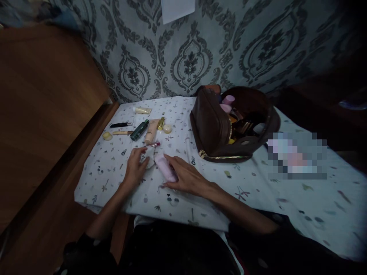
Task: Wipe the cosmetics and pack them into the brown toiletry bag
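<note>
Right hand (186,176): wrapped around a pale pink bottle (165,168), toward the near edge of the table (91,183).
Left hand (135,166): curled beside a whitish item (148,158); cannot tell whether gripped.
Far left corner: cream tube (142,110).
Far edge: open brown bag (208,122), cosmetics (228,100) inside.

Black sleeves (258,236) with scattered pale spots end near the elbows; black clothing (172,248) sits beside the bench's near edge (177,210).

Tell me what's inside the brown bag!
Inside the brown bag, pink things, a yellow thing and a pale thing show among dark items. Its bottom is covered, so anything deeper can't be seen.
</note>
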The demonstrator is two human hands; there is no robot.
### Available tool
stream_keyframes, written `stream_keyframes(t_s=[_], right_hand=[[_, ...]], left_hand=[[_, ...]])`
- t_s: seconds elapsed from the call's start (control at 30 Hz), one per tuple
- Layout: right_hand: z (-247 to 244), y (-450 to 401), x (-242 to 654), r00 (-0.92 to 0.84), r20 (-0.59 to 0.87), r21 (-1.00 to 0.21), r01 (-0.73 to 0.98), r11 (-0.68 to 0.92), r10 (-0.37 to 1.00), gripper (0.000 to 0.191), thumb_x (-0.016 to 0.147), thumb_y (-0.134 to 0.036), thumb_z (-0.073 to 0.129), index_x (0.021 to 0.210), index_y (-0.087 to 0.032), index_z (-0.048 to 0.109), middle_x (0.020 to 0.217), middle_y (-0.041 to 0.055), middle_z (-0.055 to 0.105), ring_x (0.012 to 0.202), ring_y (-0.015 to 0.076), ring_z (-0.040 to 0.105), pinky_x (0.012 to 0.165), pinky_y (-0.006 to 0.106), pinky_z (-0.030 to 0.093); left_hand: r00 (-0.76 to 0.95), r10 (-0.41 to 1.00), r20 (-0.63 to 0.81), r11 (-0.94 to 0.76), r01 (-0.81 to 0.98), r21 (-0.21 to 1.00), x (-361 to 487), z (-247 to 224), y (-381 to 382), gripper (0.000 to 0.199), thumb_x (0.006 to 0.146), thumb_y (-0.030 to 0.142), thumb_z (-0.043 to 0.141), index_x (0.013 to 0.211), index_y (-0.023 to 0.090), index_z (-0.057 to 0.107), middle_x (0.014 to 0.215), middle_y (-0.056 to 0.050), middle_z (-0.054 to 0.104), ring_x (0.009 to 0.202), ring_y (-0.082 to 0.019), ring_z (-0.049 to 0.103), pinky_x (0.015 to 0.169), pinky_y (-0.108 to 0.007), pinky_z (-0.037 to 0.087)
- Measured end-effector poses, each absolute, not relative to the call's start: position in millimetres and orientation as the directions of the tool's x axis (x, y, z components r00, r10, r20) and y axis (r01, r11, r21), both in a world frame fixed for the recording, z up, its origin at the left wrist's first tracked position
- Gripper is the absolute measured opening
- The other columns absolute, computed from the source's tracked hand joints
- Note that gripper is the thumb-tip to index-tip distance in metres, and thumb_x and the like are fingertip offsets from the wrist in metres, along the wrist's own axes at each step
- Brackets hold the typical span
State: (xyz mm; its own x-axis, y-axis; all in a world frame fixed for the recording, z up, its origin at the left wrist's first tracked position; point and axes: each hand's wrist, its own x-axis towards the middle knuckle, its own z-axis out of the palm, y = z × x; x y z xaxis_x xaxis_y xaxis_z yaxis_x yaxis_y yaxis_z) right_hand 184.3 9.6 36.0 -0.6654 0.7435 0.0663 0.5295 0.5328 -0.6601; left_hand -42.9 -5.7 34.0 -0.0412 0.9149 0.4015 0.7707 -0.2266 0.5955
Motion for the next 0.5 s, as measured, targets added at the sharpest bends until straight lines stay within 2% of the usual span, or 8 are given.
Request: stream_keyframes(t_s=[0.1,0.2,0.27,0.33,0.43,0.5], right_hand=[[26.5,13.2,186.2,-0.718,0.130,-0.750,0.381,0.542,0.684,0.089,0.078,-0.025,0.069,0.153,-0.023,0.020,0.131,0.0137,0.053,0.114,0.0268,0.055,0.097,0.045,0.046],[18.6,17.0,186.5,-0.716,0.173,-0.774,0.326,0.542,0.677,0.084,0.082,-0.023,0.065,0.152,-0.025,0.018,0.128,0.0122,0.055,0.114,0.0258,0.056,0.096,0.045,0.047],[20.0,20.5,188.8,-0.713,0.179,-0.766,0.331,0.551,0.678,0.089,0.079,-0.030,0.071,0.151,-0.024,0.019,0.127,0.0132,0.055,0.113,0.0268,0.056,0.095,0.045,0.047],[26.9,25.0,194.0,-0.731,0.135,-0.727,0.386,0.569,0.669,0.093,0.070,-0.037,0.080,0.145,-0.019,0.029,0.124,0.0148,0.055,0.111,0.0291,0.057,0.092,0.045,0.048],[41.0,31.4,204.1,-0.744,-0.015,-0.645,0.518,0.562,0.668,0.072,0.063,-0.041,0.083,0.122,-0.017,0.048,0.110,0.0123,0.060,0.100,0.0290,0.060,0.081,0.040,0.050],[48.0,33.7,208.8,-0.734,-0.092,-0.617,0.572,0.541,0.672,0.058,0.066,-0.039,0.080,0.112,-0.019,0.050,0.102,0.0091,0.063,0.093,0.0269,0.062,0.076,0.035,0.048]], left_hand=[[-0.215,0.859,0.465,-0.157,0.754,0.637,-52.4,44.8,-7.6,0.027,0.084,0.026,0.060,0.111,0.018,0.058,0.105,-0.006,0.060,0.100,-0.021,0.058,0.088,-0.035,0.049],[-0.207,0.811,0.547,-0.214,0.765,0.607,-43.8,55.1,-16.4,0.020,0.086,0.026,0.060,0.105,0.018,0.059,0.101,-0.004,0.061,0.098,-0.020,0.059,0.088,-0.034,0.048],[-0.075,0.811,0.580,-0.323,0.769,0.551,-28.0,57.7,-24.8,0.017,0.089,0.023,0.057,0.105,0.019,0.059,0.102,-0.005,0.062,0.099,-0.019,0.059,0.089,-0.033,0.049],[0.106,0.807,0.581,-0.452,0.744,0.492,-8.5,55.8,-32.9,0.020,0.091,0.018,0.053,0.111,0.019,0.058,0.109,-0.007,0.062,0.105,-0.019,0.059,0.093,-0.033,0.048],[0.329,0.787,0.522,-0.572,0.704,0.421,17.4,47.3,-39.6,0.031,0.091,0.011,0.048,0.121,0.016,0.054,0.120,-0.012,0.060,0.114,-0.020,0.057,0.097,-0.035,0.048],[0.433,0.771,0.466,-0.613,0.704,0.359,28.3,41.0,-39.8,0.034,0.089,0.008,0.047,0.122,0.015,0.053,0.121,-0.014,0.061,0.115,-0.022,0.057,0.096,-0.037,0.048]])
